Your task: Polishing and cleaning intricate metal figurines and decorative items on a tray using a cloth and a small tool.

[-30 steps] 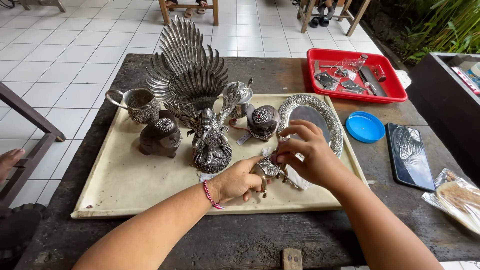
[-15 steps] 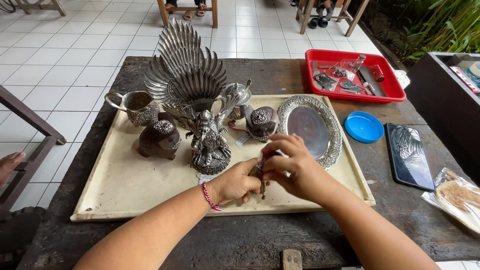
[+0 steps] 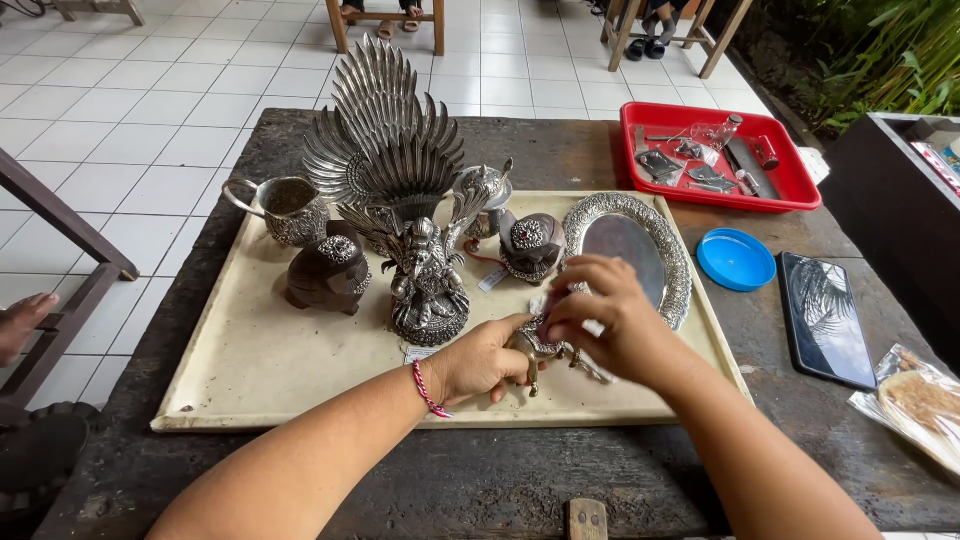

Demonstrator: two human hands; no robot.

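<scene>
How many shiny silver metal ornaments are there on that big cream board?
8: jug, fan-tailed bird, dark domed box, winged figure, teapot, round lidded box, oval tray, small piece in both hands. More may hide behind.

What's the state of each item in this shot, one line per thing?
Left hand: gripping the small metal figurine.
Right hand: closed over the figurine's top.
Winged statue: upright on the tray.
Fan-shaped ornament: upright.
Pitcher: upright.
Oval platter: lying flat.
Blue lid: flat on the table.
Phone: screen dark.
Red tray: holding small tools.
</scene>
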